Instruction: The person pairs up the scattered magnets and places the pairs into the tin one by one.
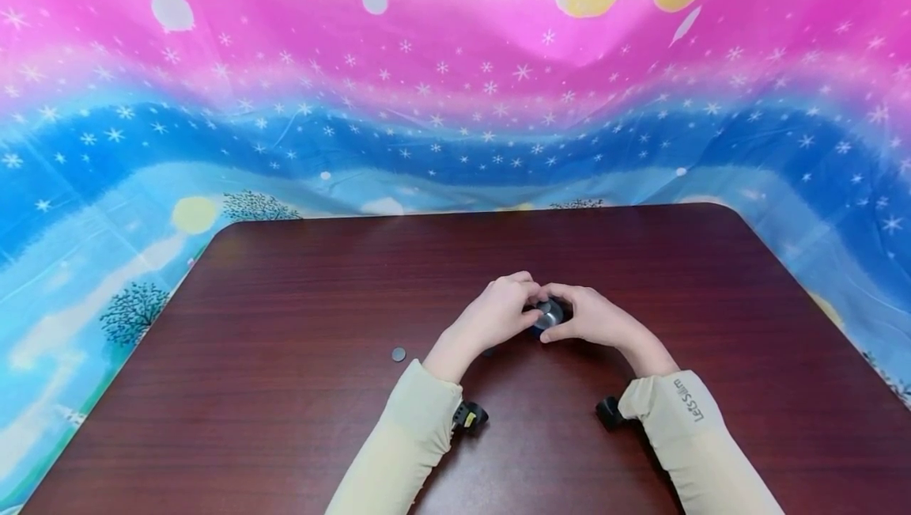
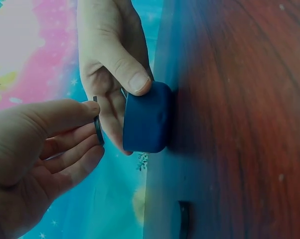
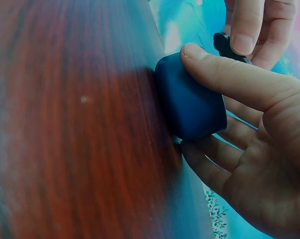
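A small dark blue rounded container (image 2: pixel 146 118) sits on the table, its shiny grey inside (image 1: pixel 548 315) visible from above in the head view. My right hand (image 1: pixel 594 317) grips it by the sides, the thumb along one wall and the fingers round the other. Just over the container's mouth, my left hand (image 1: pixel 501 308) pinches a thin dark piece (image 2: pixel 98 121) between thumb and fingertips. That piece shows edge-on in the left wrist view and partly behind the fingers in the right wrist view.
A small grey disc (image 1: pixel 398 354) lies on the brown wooden table (image 1: pixel 285 420), left of my left forearm. Another small dark piece (image 2: pixel 184 219) lies on the table nearer my body. A colourful printed cloth (image 1: pixel 455 104) hangs behind the table.
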The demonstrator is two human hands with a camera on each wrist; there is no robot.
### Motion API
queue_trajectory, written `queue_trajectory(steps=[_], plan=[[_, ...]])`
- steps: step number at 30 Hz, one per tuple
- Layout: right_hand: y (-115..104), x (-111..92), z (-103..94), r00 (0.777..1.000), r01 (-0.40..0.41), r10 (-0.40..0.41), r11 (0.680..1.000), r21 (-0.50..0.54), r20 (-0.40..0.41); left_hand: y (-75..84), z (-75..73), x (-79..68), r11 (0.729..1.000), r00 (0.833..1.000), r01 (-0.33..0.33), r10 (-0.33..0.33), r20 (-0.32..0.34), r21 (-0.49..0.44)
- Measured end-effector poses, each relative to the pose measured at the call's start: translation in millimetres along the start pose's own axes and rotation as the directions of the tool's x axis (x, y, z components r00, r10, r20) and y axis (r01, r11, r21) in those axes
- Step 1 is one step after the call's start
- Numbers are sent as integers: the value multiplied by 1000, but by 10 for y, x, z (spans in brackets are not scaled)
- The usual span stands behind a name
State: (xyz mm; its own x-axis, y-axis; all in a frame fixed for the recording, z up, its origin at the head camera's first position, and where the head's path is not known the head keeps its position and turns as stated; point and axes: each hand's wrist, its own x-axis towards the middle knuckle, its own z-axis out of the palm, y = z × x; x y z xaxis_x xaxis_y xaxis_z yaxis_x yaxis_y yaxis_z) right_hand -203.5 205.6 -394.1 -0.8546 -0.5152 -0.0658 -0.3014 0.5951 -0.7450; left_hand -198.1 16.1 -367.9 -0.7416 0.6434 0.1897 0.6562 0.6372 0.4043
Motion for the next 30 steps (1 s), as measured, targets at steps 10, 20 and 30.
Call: queue_trajectory(steps=[10, 20, 30], plan=[[8, -8, -1, 1000, 16, -16, 1000, -7, 4, 25, 46, 31, 999, 1000, -13, 14, -7, 43], [12, 3, -3, 1000, 1, -1, 1000, -3, -1, 55, 85, 56, 1000, 1000, -7, 7, 5, 20], [16, 12, -5, 1000, 1, -1, 1000, -6, -12, 60, 120, 67, 999, 1000, -17, 16, 13, 38]])
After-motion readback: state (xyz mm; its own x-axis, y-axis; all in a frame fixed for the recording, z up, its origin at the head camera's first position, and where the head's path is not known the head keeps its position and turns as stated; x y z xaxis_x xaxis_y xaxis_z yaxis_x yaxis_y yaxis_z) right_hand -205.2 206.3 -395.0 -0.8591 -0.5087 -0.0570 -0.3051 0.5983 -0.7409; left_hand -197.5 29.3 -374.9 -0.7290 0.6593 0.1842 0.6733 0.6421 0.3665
